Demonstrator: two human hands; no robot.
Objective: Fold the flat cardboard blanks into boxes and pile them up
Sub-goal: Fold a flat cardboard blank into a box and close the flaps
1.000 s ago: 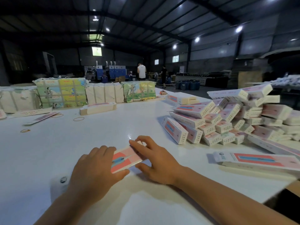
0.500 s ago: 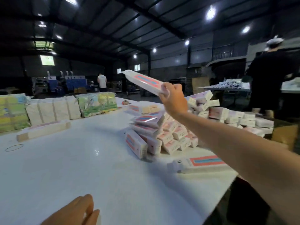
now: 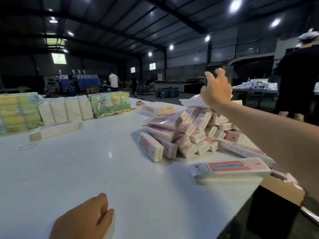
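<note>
A heap of folded pink-and-white boxes lies on the right part of the white table. My right hand hovers above the heap's far top with its fingers spread and nothing in it. A folded box lies on top of the heap just below and left of that hand. A stack of flat blanks with a red and blue print sits near the table's right edge. My left hand rests on the table at the near edge, fingers loosely curled, holding nothing.
Wrapped bundles and colourful packs line the table's far side. A long bundle of blanks and a rubber band lie at the left. A person in black stands at the right. An open carton sits below the table's right edge.
My right hand carried the folded box from the table up to the heap and let it go. My left hand drew back to the near edge.
</note>
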